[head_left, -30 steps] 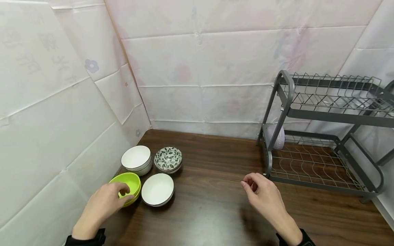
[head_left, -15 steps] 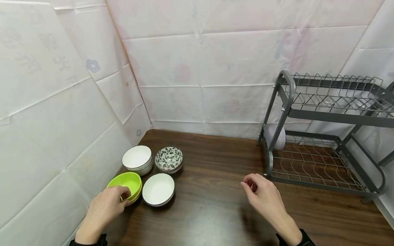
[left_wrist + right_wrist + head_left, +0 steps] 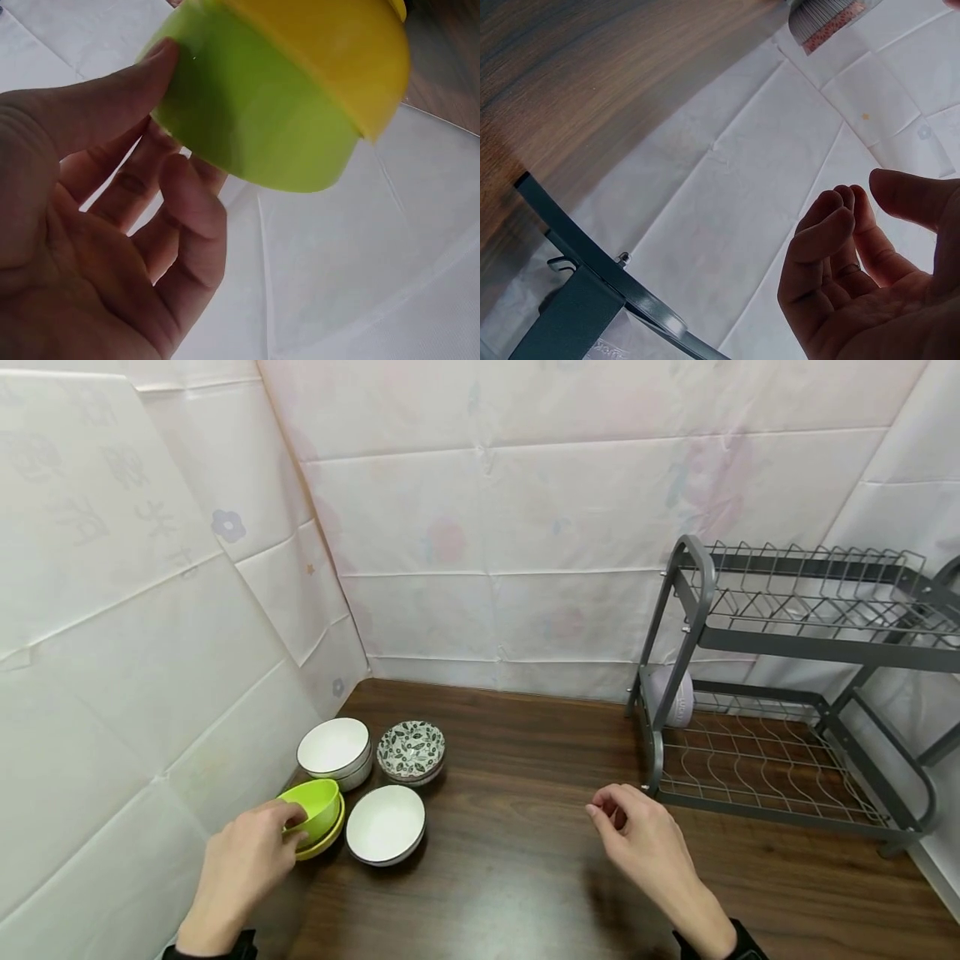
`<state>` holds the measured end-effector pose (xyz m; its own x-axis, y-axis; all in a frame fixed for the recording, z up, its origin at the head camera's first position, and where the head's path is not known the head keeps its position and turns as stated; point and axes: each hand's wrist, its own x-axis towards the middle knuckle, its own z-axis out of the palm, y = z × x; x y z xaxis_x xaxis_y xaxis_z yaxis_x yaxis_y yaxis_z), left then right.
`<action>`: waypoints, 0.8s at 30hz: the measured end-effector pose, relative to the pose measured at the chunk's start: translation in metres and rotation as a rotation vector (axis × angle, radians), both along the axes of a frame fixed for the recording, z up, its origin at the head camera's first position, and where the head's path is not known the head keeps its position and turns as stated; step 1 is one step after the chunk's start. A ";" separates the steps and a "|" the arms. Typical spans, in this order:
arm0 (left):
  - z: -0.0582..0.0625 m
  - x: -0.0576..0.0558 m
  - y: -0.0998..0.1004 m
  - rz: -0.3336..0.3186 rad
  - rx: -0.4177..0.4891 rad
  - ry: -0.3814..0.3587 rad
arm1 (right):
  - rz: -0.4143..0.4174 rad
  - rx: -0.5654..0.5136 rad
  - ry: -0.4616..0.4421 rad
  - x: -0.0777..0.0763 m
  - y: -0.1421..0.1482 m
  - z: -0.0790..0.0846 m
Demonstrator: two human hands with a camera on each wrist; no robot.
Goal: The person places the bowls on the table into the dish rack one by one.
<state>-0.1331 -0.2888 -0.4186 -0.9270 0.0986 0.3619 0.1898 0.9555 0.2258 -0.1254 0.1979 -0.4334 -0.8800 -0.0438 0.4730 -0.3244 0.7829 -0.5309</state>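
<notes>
Head view, left hand (image 3: pixel 247 857) pinching green bowl (image 3: pixel 321 807), newly tilted; right hand (image 3: pixel 641 835) unmoved

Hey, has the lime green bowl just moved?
Yes: in the head view, the lime green bowl has tipped left toward the left hand, its outer wall now showing above the yellow bowl, which stayed put.

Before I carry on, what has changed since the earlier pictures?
The left hand, at first just above the green bowl, now pinches its rim. The bowl has tipped toward the person's left, showing more of the yellow bowl beneath. The right hand, white bowls, patterned bowl and dish rack stayed put.
</notes>
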 end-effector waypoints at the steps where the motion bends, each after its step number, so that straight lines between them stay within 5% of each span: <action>1: 0.001 0.000 0.000 0.000 -0.004 0.014 | -0.001 0.000 0.000 0.000 0.000 0.000; 11: 0.005 0.005 -0.005 0.018 -0.017 0.077 | -0.009 -0.004 0.002 0.001 -0.001 0.001; 24: 0.024 0.002 0.028 -0.094 -0.033 0.376 | -0.006 -0.002 0.044 0.002 0.000 0.002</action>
